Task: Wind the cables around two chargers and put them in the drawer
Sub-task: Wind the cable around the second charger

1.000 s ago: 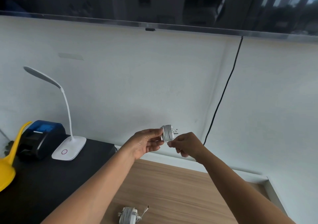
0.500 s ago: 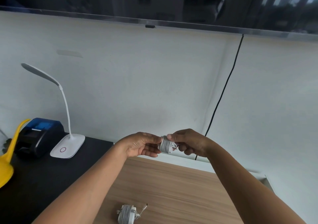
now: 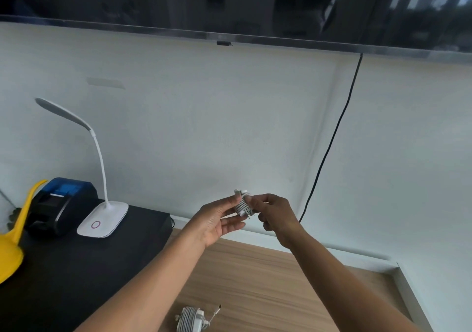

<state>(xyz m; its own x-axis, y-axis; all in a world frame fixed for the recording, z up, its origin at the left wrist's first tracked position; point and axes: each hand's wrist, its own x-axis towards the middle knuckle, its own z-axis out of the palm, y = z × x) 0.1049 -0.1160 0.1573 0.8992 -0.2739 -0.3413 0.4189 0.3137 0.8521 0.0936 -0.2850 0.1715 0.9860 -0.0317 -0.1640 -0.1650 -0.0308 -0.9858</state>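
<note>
Both hands are raised above the wooden surface [image 3: 268, 280], toward the far wall. The left hand [image 3: 219, 219] pinches the held charger [image 3: 242, 205], wrapped in white cable, between thumb and forefinger, its other fingers [image 3: 231, 227] lying straight below. The right hand [image 3: 275, 216] grips the same charger from the right with curled fingers. A second charger [image 3: 190, 320], also wound, lies on the surface at the near edge. A white lamp [image 3: 102, 219] stands at left.
</note>
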